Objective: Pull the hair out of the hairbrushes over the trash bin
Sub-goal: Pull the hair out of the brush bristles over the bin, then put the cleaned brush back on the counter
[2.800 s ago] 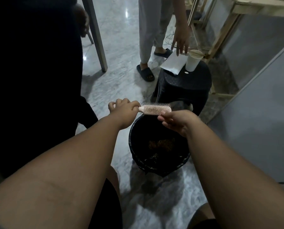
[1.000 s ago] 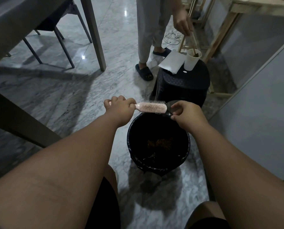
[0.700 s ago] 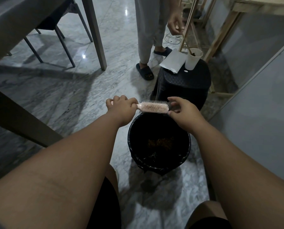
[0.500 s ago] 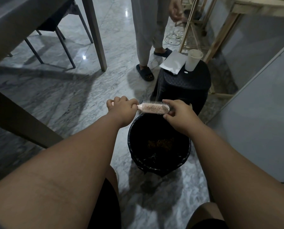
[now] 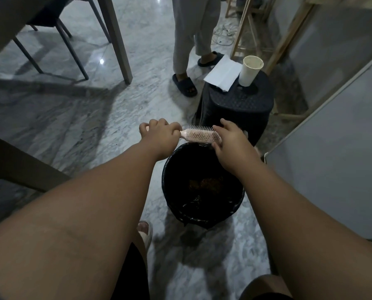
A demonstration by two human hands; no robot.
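As both my arms reach forward, my left hand (image 5: 159, 135) is closed in a fist round the handle of a pink hairbrush (image 5: 199, 135). It holds the brush level, bristles turned up and away from me. My right hand (image 5: 230, 140) is curled over the far end of the brush head, with the thumb under the near edge and the fingers (image 5: 225, 123) laid across the top. I cannot tell whether any hair is caught between them. The hairbrush hangs above the far rim of the trash bin (image 5: 166, 169), a black round bin with a dark liner that stands on the marble floor (image 5: 72, 118) between my forearms. A brownish clump of hair (image 5: 204, 184) lies at its bottom.

Just behind the bin stands a black stool (image 5: 241, 105). It carries a white sheet of paper (image 5: 223, 72) and, beside that, an upright paper cup (image 5: 251, 70). A second person in light trousers (image 5: 189, 29) and dark slippers (image 5: 185, 84) stands to the left of the stool. A table leg (image 5: 115, 35) and a chair (image 5: 57, 29) occupy the upper left, and a wooden frame (image 5: 289, 35) stands at the upper right.
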